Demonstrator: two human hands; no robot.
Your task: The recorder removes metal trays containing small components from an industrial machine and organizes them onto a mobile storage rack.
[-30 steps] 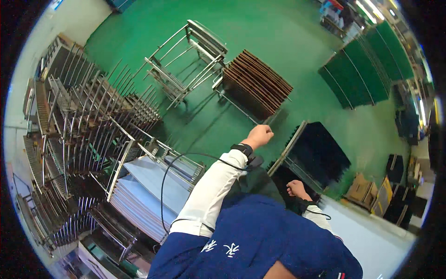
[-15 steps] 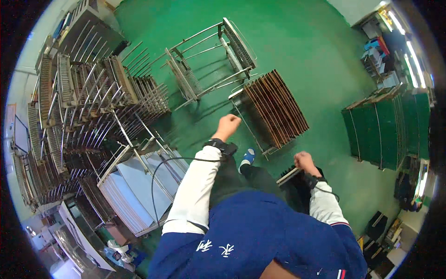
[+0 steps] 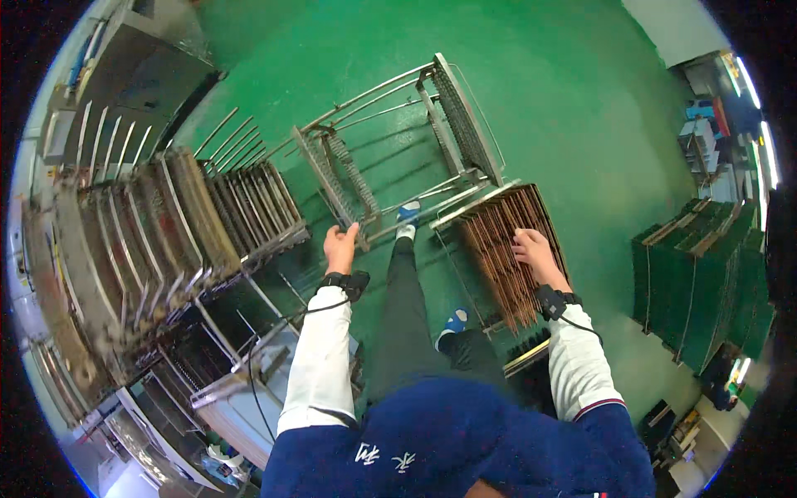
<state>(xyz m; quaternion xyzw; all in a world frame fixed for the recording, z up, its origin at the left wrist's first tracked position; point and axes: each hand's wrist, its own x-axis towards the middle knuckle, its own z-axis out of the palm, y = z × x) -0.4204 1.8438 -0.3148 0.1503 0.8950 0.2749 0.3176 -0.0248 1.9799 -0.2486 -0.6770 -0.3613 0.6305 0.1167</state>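
Observation:
My left hand (image 3: 339, 248) is empty, its fingers apart, beside the near left corner of a metal frame rack (image 3: 483, 137) with slotted side plates. Whether its fingertips touch the frame I cannot tell. My right hand (image 3: 536, 256) is also empty with loosely spread fingers. In the picture it overlaps a rack of upright brown boards (image 3: 496, 256); contact with them cannot be made out. Each wrist wears a black band with a cable. Between the two racks my feet show in blue shoe covers (image 3: 408, 212), one leg forward.
Slotted metal racks with upright rods (image 3: 178, 220) crowd the left side. Below them, a rack holds pale sheets (image 3: 241, 419). Stacked dark green panels (image 3: 693, 278) stand at the right. Green floor (image 3: 573, 100) stretches beyond the frame rack.
I have stepped forward, so the racks sit nearer. Both hands have gone from curled to open. The left has moved toward the frame rack's corner, the right up over the brown boards.

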